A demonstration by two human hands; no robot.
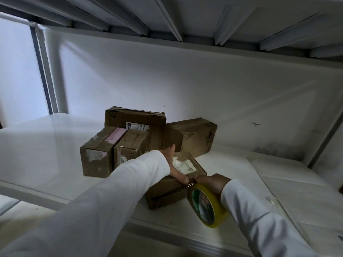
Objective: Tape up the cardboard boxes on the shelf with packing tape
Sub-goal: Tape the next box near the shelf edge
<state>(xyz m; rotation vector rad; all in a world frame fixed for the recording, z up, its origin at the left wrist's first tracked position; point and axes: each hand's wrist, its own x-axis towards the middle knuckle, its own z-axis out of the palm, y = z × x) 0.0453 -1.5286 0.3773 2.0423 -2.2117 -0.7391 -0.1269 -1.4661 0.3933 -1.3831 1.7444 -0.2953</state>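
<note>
A small cardboard box point(167, 190) with a white label lies at the front of the white shelf point(46, 145). My left hand point(175, 164) rests flat on its top, fingers straight and thumb pressing the near edge. My right hand point(211, 182) grips a yellow roll of packing tape point(207, 206) at the box's right front corner, thumb against the box edge. Behind it stand several more boxes: one with a pink patch point(98, 151), one beside it point(131, 145), a larger one at the back point(135, 117) and a long one point(193, 134) to the right.
The shelf's back wall point(185, 80) is white and the underside of the upper shelf point(185, 15) hangs overhead. A flat white sheet point(297, 182) lies on the shelf at the right. A shelf post point(55, 71) stands at the left.
</note>
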